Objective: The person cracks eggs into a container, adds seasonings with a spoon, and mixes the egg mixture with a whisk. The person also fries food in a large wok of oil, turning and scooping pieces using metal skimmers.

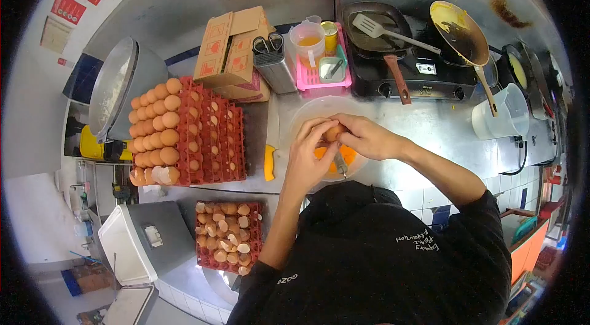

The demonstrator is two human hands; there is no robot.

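Both hands meet over a translucent bowl (319, 105) on the steel counter. A brown egg (335, 133) is between the fingers of my left hand (314, 151) and my right hand (372, 138), which are closed around it from either side. Whether its shell is cracked is hidden by the fingers. Orange yolks (348, 154) show in the bowl below. A metal utensil (340, 164) leans in the bowl with its end toward me; its other end is hidden. Left of the bowl lies a yellow handle (269, 162), perhaps a knife's.
Stacked red trays of whole eggs (203, 134) stand left; a lower tray of broken shells (224, 236) sits nearer me. Behind are a cardboard box (230, 48), a pink basket (307, 84) and a stove (424, 82) with pans. A clear jug (501, 113) stands right.
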